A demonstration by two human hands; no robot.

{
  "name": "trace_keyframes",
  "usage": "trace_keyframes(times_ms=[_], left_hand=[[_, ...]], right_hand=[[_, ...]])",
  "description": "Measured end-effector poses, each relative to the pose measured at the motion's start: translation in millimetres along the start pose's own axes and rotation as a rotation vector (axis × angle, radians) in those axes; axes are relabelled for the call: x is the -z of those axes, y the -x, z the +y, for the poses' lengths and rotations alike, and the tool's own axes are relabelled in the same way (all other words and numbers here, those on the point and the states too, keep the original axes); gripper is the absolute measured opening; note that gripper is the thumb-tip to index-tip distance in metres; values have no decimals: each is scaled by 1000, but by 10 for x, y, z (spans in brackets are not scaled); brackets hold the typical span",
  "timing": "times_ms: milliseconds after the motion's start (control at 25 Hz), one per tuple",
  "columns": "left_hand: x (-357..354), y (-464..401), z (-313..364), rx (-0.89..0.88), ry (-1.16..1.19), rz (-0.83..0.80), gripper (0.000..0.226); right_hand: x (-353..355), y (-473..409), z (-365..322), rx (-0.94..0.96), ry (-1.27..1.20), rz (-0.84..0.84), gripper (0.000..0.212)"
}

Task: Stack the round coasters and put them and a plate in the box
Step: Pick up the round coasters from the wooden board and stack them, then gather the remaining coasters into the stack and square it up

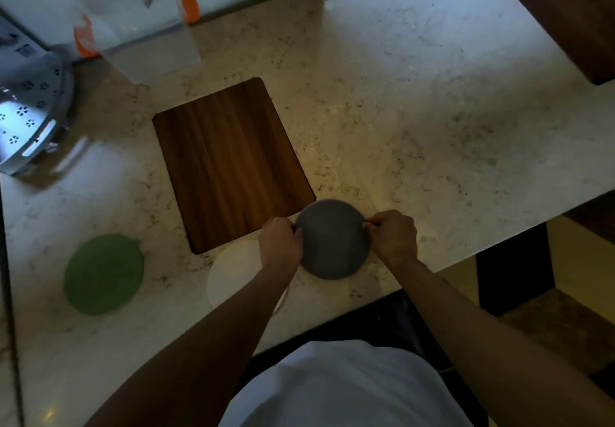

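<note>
A round grey coaster (332, 241) lies near the front edge of the marble table (416, 110). My left hand (281, 240) pinches its left rim and my right hand (392, 235) pinches its right rim. A round white plate (233, 270) lies just left of the grey coaster, partly hidden under my left forearm. A round green coaster (103, 274) rests flat at the front left. A clear plastic box (139, 23) with orange clips stands at the back left.
A dark wooden board (229, 163) lies mid-table, just behind the coaster and plate. Another wooden board (572, 17) sits at the back right. A perforated metal colander (30, 116) stands at the left edge.
</note>
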State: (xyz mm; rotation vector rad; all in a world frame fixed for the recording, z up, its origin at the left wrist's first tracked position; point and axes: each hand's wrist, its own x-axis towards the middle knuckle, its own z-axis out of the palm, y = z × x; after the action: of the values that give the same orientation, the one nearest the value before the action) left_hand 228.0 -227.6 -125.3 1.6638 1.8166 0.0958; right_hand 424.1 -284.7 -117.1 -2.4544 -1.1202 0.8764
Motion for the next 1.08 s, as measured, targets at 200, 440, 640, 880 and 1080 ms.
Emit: trace_keyframes(times_ms=[200,440,640,880,1080], left_hand=[[-14,-13,-60,35,94,7,13],[56,-60,-58,108,212,-21,9],[246,-69,-91,161,352,-49,10],[810,76,-645,304,642,-34,18],[1100,391,-1405,442,791,19,11]], right_hand=[[-70,48,-43,-13,-31,62,16],[-44,-74,-47,-19,14,-110,23],[97,-49,-196,45,-85,-58,14],[-23,158,-723,138,-199,-222,11],[-568,459,-1063,300,-83,-370,10]])
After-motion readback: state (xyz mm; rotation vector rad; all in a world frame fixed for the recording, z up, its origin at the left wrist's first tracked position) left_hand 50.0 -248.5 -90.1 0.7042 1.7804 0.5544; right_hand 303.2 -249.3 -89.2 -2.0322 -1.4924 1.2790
